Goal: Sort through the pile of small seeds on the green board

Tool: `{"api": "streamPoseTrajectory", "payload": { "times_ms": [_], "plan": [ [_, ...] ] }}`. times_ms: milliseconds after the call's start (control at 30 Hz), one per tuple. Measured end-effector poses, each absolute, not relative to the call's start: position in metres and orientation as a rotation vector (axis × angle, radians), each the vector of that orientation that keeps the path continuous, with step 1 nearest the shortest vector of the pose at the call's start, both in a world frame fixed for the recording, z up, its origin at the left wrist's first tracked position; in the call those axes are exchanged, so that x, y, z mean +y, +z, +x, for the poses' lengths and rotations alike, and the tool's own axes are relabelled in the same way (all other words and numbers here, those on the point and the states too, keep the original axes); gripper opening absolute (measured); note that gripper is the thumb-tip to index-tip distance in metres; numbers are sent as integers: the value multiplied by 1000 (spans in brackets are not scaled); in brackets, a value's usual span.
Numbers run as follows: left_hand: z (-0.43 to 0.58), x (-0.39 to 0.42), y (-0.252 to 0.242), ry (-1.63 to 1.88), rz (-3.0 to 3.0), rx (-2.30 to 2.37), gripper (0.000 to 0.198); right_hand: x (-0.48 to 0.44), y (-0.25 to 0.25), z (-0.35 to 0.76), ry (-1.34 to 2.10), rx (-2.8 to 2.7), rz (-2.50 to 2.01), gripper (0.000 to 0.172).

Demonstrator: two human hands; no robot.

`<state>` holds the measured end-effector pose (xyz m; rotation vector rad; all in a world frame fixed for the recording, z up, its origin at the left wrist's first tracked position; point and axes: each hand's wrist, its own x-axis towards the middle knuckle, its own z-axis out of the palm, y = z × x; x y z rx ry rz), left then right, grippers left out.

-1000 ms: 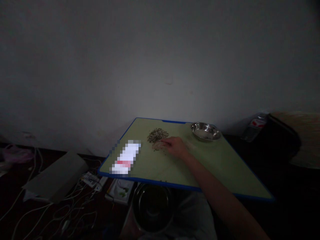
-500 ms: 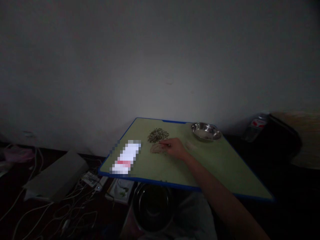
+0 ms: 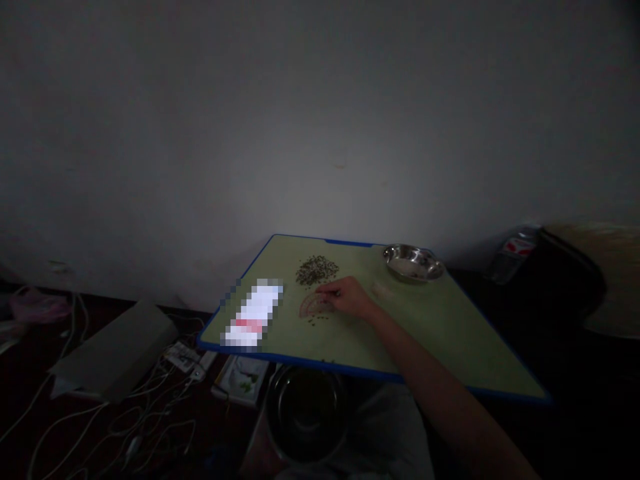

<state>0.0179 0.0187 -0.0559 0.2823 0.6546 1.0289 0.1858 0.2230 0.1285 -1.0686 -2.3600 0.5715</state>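
Observation:
My right hand (image 3: pixel 350 297) is closed, its fingertips pinching the top of a clear protractor (image 3: pixel 310 305) with red markings. The protractor lies at or just above the pale green tabletop (image 3: pixel 425 333). Just beyond it is a spread pile of small dark seeds (image 3: pixel 317 270). A few loose seeds (image 3: pixel 318 321) lie on the near side of the protractor. Below the table's front edge sits a dark metal bowl (image 3: pixel 306 417). Beside its left side is a dim skin-toned patch that may be my left hand (image 3: pixel 266 455); its fingers are hidden in the dark.
A shiny steel bowl (image 3: pixel 413 264) stands at the table's back right. On the left lies a bright blurred-out phone-like screen (image 3: pixel 254 315). Cables (image 3: pixel 145 420), a grey box (image 3: pixel 115 350) and a white tray (image 3: pixel 241 381) are at lower left; a plastic bottle (image 3: pixel 513 253) is at right.
The protractor has shifted slightly toward me, away from the pile, in my right hand. A few loose seeds now show on its near side.

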Motion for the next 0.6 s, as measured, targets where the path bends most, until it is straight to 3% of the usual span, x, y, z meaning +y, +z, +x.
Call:
{"api": "streamPoseTrajectory", "payload": {
  "times_ms": [200, 600],
  "plan": [
    [14, 18, -72, 1083, 290, 688, 47, 221, 130, 186, 633, -2391, -1070, 33],
    [13, 15, -58, 1079, 292, 711, 53, 232, 130, 221, 809, -2220, -1227, 28]
  ]
}}
